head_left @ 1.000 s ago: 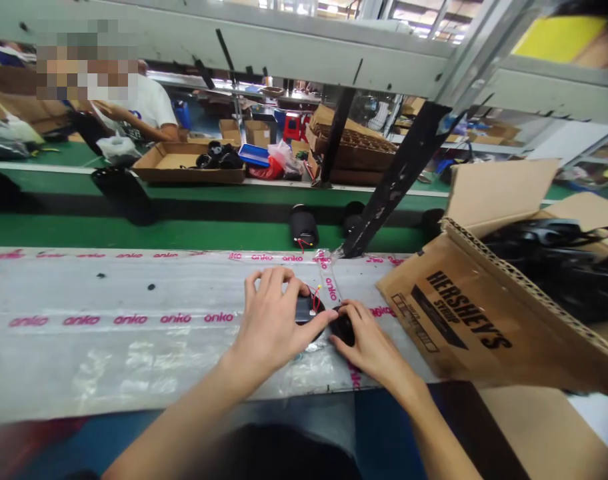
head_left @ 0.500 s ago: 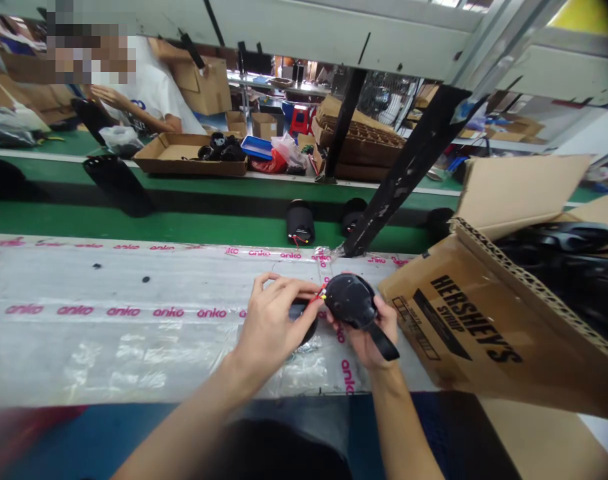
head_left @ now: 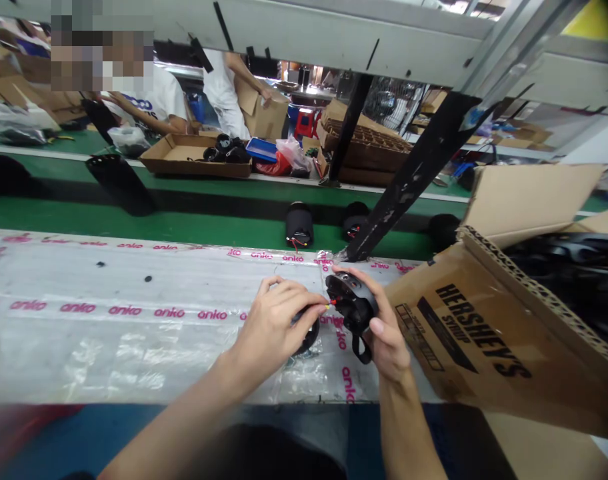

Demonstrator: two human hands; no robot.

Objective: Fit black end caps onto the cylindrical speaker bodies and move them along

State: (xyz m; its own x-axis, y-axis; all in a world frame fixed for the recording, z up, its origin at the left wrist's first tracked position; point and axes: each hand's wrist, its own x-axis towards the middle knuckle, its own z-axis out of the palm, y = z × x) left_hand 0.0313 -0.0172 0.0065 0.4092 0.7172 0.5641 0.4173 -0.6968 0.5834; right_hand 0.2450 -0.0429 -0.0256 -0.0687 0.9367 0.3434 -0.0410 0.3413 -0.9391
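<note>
In the head cam, your R hand [head_left: 387,340] has a firm grip on a blk round unit [head_left: 351,300], w/ fingers on the far side, thumb on the near side. A blk strap [head_left: 361,347] hangs down from the unit. Your L hand [head_left: 274,330] is closed up, and a thin red wire w/ a yellow tip [head_left: 331,303] pokes out of its fingertips [head_left: 319,308], right by the unit, so the L grip looks pinched on that wire. Under the L hand, a dark round piece [head_left: 309,340] sits on the counter [head_left: 109,347], partly hidden. The counter has clear plastic film w/ pink "anko" print on it. Just right of your R hand is a cardboard box [head_left: 464,327] that says Hershey's Syrup, w/ blk stuff [head_left: 569,267] in it. Past the counter, a blk tube w/ red wires [head_left: 299,225] stands on a green shelf [head_left: 184,227]. Farther off, a person in a white T-shirt [head_left: 149,100] sits near a cardboard tray [head_left: 171,153] of blk parts, and another person [head_left: 224,87] holds a cardboard box [head_left: 261,110].
</note>
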